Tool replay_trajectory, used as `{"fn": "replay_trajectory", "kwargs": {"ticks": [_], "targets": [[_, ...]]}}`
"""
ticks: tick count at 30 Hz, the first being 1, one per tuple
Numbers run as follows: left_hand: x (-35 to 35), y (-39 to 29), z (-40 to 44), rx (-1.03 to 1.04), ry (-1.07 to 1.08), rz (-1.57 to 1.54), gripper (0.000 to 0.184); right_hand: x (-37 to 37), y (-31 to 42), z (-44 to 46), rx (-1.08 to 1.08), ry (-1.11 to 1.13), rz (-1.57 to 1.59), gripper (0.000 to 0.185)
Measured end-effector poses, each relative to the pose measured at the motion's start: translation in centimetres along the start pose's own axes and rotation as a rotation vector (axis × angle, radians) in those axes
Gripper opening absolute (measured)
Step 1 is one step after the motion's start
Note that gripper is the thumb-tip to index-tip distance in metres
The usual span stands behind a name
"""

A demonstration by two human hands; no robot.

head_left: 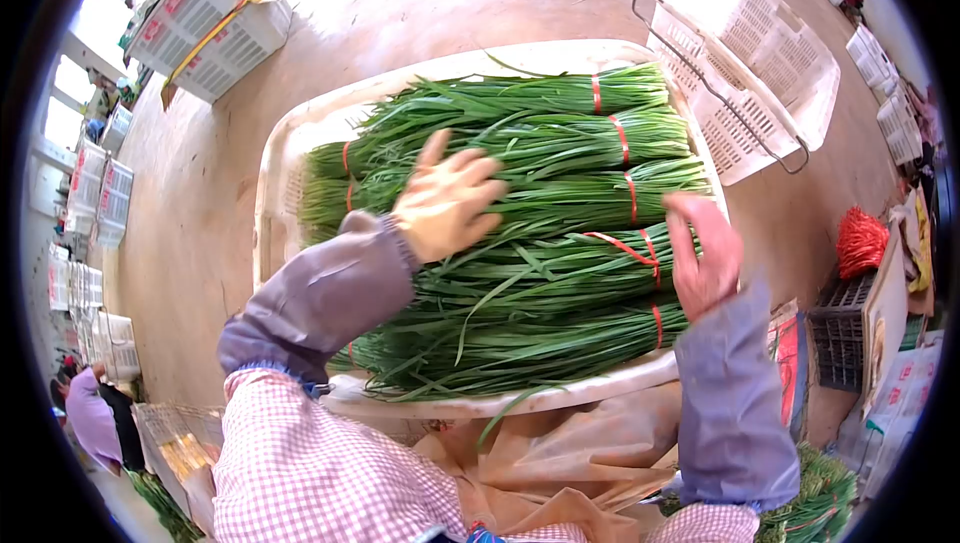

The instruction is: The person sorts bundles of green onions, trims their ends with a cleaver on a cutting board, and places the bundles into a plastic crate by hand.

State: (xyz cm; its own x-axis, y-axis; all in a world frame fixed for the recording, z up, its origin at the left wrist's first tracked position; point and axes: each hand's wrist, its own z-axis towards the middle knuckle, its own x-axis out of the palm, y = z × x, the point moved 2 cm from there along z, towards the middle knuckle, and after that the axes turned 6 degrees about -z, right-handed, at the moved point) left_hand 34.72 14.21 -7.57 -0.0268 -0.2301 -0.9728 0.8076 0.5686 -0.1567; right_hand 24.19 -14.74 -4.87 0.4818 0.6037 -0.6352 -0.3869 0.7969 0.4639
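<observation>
Bundles of garlic chives (520, 143) lie side by side in a white plastic crate (275, 158), tied with red bands (632, 198) near their pale cut ends. My left hand (445, 198), in what looks like a pale yellow glove, is over the leaves at the middle of the crate with its fingers spread. At the crate's right side, my right hand (707, 255) is beside the cut ends, its fingers bent but apart and nothing visible in them. Whether its fingertips touch the stalks is hard to tell.
A white crate with a metal handle (735, 68) sits beyond the right corner. Stacked white crates (215, 28) stand at the upper left. Red ties (862, 243) rest by a dark crate (840, 333) at right. More chives (815, 493) are at lower right. Another person (95, 413) is at far left.
</observation>
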Motion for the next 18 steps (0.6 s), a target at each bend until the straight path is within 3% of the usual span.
{"fn": "replay_trajectory", "kwargs": {"ticks": [2, 3, 6, 7, 9, 10, 12, 15, 16, 18], "targets": [[-0.5, 2.5, -5.0, -0.166, -0.054, 0.031, 0.028, -1.9, 1.2, -3.0, 0.013, 0.096, -0.058, 0.018], [-2.0, 3.6, -7.0, -0.259, 0.091, 0.059, 0.025, -2.7, 1.5, -4.7, 0.084, 0.163, -0.051, 0.018], [-2.2, 7.4, -15.0, -0.664, 0.268, 0.071, 0.028, -4.7, 1.7, -9.6, 0.315, 0.214, -0.067, 0.012], [-4.9, 6.8, -14.5, -0.766, 0.546, 0.088, 0.026, -5.2, 1.9, -10.7, 0.387, 0.175, -0.049, 0.011], [-6.1, 6.7, -15.5, -0.681, 0.102, 0.012, 0.02, -6.2, 2.2, -12.9, 0.533, 0.093, -0.021, 0.012], [-7.0, 5.6, -14.3, -0.525, -0.187, -0.023, 0.017, -6.0, 2.0, -14.1, 0.698, 0.014, 0.078, 0.017], [-7.7, 3.4, -11.1, -0.552, -0.431, -0.504, 0.015, -5.8, 2.4, -14.5, 0.772, 0.004, 0.101, 0.018], [-6.5, 0.7, -5.9, -0.199, -0.296, -0.691, 0.012, -5.3, 3.2, -13.9, 0.776, 0.067, 0.113, 0.016], [-4.7, 0.6, -4.7, -0.167, -0.305, -0.622, 0.008, -5.0, 3.0, -13.9, 0.746, 0.109, 0.107, 0.015], [-2.4, 1.1, -3.2, -0.355, -0.222, -0.508, 0.016, -4.6, 2.8, -13.8, 0.707, 0.135, 0.093, 0.011]]}}
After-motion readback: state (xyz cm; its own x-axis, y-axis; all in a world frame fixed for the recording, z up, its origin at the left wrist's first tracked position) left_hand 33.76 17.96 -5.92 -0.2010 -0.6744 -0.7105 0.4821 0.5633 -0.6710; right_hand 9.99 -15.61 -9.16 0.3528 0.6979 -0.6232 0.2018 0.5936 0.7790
